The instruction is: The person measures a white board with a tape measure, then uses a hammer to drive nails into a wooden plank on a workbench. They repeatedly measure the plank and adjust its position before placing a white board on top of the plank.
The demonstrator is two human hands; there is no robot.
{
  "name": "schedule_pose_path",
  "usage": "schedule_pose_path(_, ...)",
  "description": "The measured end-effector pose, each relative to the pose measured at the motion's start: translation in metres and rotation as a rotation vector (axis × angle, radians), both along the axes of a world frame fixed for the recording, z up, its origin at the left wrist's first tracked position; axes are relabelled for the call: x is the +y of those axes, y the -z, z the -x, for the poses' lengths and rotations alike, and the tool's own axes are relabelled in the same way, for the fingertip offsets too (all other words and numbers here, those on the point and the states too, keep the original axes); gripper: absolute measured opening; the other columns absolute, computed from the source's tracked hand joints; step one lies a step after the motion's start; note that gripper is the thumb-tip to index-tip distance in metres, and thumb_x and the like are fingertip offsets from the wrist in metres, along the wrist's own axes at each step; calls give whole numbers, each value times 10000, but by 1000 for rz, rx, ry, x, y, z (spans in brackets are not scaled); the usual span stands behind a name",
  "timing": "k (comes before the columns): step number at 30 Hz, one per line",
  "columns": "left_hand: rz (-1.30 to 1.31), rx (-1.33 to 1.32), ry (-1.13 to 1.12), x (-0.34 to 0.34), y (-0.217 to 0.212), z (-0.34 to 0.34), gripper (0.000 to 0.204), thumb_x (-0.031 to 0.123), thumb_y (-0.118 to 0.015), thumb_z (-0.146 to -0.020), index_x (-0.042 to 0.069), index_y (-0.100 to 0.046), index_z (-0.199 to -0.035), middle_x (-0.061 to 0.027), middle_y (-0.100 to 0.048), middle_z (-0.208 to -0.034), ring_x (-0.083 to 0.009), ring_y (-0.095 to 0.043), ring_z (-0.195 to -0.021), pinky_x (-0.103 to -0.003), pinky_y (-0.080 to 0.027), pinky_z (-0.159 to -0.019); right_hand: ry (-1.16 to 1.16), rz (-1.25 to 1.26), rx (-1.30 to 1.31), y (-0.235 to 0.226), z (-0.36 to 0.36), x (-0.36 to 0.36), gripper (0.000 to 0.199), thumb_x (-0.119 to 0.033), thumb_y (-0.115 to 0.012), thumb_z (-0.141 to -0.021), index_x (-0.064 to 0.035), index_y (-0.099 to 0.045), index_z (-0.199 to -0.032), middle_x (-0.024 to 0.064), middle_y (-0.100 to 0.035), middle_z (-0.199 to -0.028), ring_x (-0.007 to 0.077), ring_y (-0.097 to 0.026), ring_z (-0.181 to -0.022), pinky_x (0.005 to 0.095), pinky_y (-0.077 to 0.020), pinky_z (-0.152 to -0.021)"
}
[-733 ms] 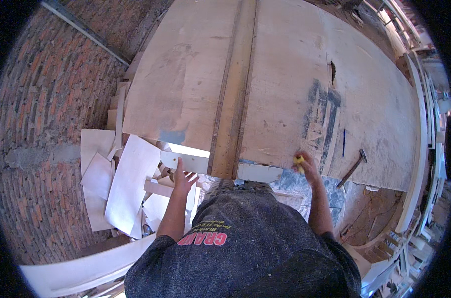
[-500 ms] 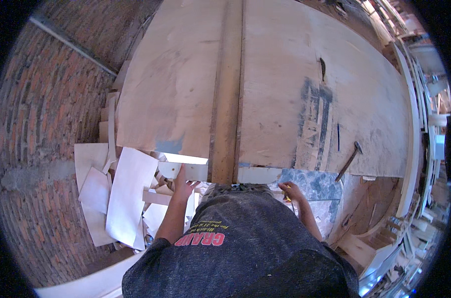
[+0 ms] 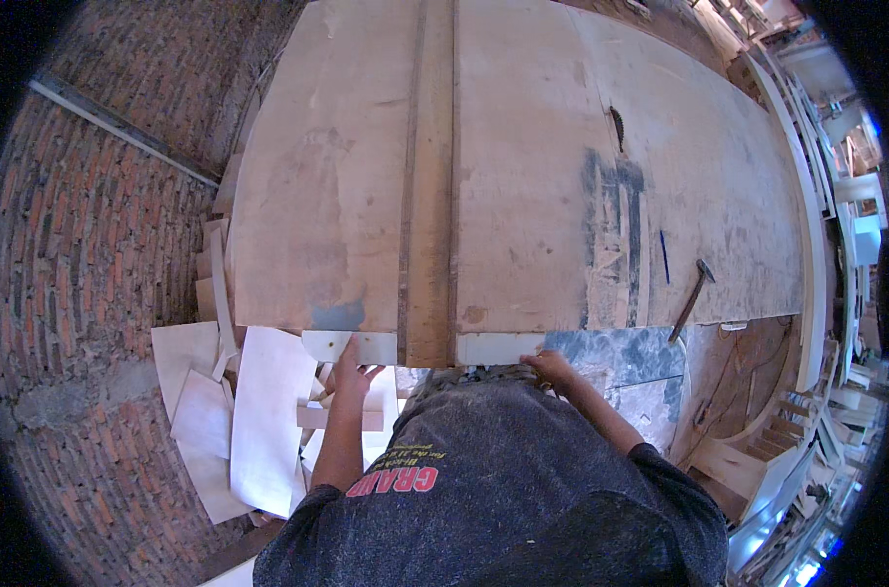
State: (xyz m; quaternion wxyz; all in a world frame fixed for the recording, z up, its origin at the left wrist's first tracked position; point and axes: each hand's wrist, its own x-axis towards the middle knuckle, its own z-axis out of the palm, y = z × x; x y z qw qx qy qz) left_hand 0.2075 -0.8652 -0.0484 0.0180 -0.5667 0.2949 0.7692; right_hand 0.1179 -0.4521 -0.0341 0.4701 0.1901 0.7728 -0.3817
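Strip (image 3: 498,348): white, at the tabletop's near edge, right in front of the person's waist; shows both sides of the rail; middle covered, can't tell if one length or two
Long axis: left to right, roughly square to the rail (image 3: 428,196), which runs away from the body
Left hand (image 3: 351,374): at the strip's left part, a little in from its tip; thumb up against the face, other fingers spread below; can't tell how firm the hold is
Right hand (image 3: 552,368): at the strip's right tip, fingers bunched close; from here can't tell if they pinch it or hide something
Nearer hand: right for the strip's tip, left for the rail
Rail: between the two hands, near end over the strip's middle
Tabletop (image 3: 523,196): broad, pale, stained, stretching out beyond both hands
Hammer (image 3: 692,301): on the tabletop, right of the right hand, well apart, handle toward the near edge
Offcuts (image 3: 268,421): pale sheets, left of the left forearm, below tabletop level
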Motion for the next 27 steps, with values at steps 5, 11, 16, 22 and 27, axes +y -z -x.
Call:
schedule_pose_path(5,-42,27,-2,-10,-9,3,591,373,-688,-783,110,-444,-1253,-145,-446,-1244,-372,-443,-1148,-635,-418,-868,3,22,42,1,-3,-6,499,-412,-678,-761,47,-643,-954,190,-665,-912,305,-625,-833,393,-483,-768)
schedule_pose_path(11,83,26,6,-7,3,-11,634,448,-696,-753,78,-473,-1217,-166,-476,-1188,-373,-484,-1082,-592,-478,-765,-531,130,189,12,2,15,538,-447,-623,-797,4,-610,-1090,205,-641,-1005,304,-620,-921,384,-473,-802)
schedule_pose_path(16,253,-366,567,-16,-38,-13,679,640,-562,-777,8,-592,-1024,-162,-603,-849,-352,-613,-706,-495,-519,-596,-578,90,-85,-52,45,24,597,-607,-557,-807,-57,-659,-1017,126,-633,-848,205,-590,-775,361,-491,-671)
schedule_pose_path(22,1111,-595,689,-2,-30,-20,574,545,-644,-755,-21,-592,-681,-121,-564,-621,-259,-589,-644,-404,-483,-609,-400,421,-2,-95,122,42,472,-474,-559,-873,-38,-613,-1044,80,-594,-902,173,-567,-853,330,-465,-761)
schedule_pose_path(27,1007,-167,362,130,-97,56,272,238,-699,-804,24,-578,-687,-42,-554,-629,-137,-517,-612,-279,-429,-541,-649,580,293,-120,181,39,452,-382,-583,-874,-38,-553,-1166,78,-599,-999,183,-559,-928,330,-449,-831)
